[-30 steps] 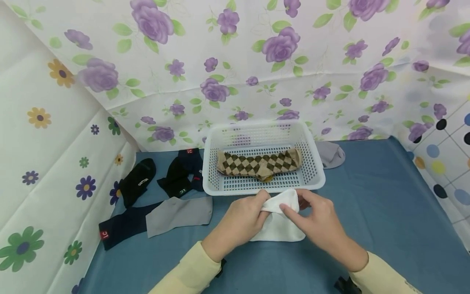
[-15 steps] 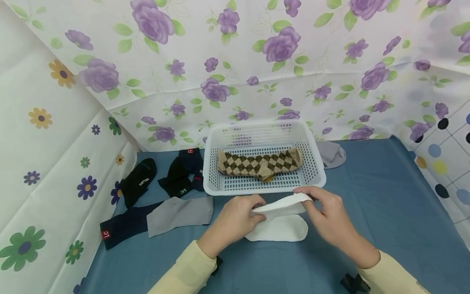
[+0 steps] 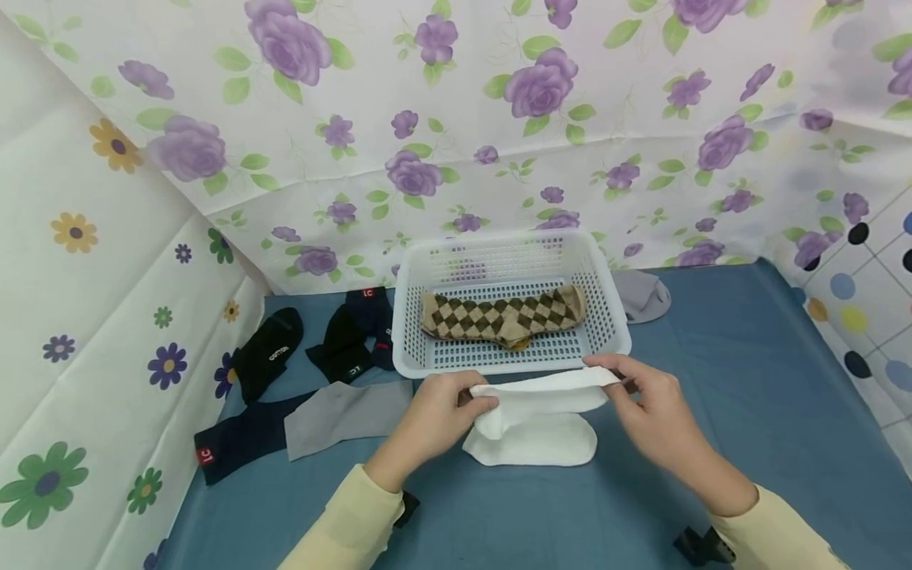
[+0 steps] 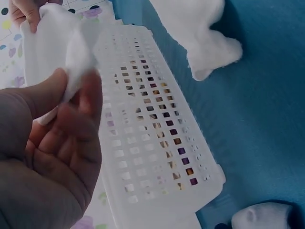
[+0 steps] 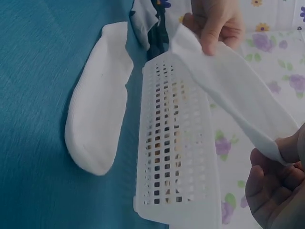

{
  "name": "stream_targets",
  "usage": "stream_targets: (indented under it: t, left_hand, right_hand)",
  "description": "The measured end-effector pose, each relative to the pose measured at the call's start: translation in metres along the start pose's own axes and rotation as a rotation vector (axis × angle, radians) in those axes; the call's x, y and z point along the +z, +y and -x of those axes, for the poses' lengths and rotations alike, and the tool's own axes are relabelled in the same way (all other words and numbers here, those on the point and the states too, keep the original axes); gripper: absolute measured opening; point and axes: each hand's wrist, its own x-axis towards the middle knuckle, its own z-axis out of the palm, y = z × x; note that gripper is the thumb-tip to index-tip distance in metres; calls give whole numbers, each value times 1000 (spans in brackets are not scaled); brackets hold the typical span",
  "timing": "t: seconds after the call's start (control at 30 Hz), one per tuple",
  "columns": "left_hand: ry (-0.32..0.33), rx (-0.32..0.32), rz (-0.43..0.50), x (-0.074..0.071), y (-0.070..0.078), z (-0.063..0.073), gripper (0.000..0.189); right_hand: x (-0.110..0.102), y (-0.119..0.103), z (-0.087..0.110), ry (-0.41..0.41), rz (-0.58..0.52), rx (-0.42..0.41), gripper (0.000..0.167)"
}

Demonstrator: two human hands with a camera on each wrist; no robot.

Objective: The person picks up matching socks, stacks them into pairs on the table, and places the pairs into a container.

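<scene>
A white sock (image 3: 545,393) is stretched level between both hands, just in front of the basket. My left hand (image 3: 443,419) pinches its left end between thumb and fingers, and my right hand (image 3: 651,408) pinches the right end. In the right wrist view the held sock (image 5: 238,90) spans from one hand to the other, above the table. Below it a second white sock (image 3: 534,441) lies flat on the blue cloth, seen whole in the right wrist view (image 5: 100,105).
A white plastic basket (image 3: 406,317) holds argyle socks (image 3: 492,319). To its left lie black socks (image 3: 269,348), a dark navy sock (image 3: 249,435) and a grey sock (image 3: 352,416). Another grey sock (image 3: 641,297) lies right of the basket. Patterned sheets stand behind and at both sides.
The hands have moved apart, the left leftward and the right rightward. The held white sock went from bunched to stretched out, uncovering more of the white sock on the table.
</scene>
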Motion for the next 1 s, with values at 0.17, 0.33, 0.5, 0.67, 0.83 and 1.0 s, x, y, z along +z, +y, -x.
stream_targets:
  t: [0.17,0.33,0.5,0.67,0.83,1.0]
  left_hand:
    - [65,-49,55,-1,-3,1,11]
    - [113,-74,90,-1,-3,4,25]
    - [166,-78,86,-1,-1,6,24]
    - [156,-104,94,0,-1,8,26]
    - [128,-136,103,5,-2,10,25]
    - [82,-161,89,11,-4,12,19]
  right_hand:
    - [-1,2,0,-49,2,32,25]
    - [-2,1,2,-139,-39,48,21]
    - [-1,4,5,-142,-100,4,20]
    - [2,6,10,-63,-123,-39,16]
    - [4,-3,16,11,-126,17,16]
    - [12,4,26,24,-135,64,30]
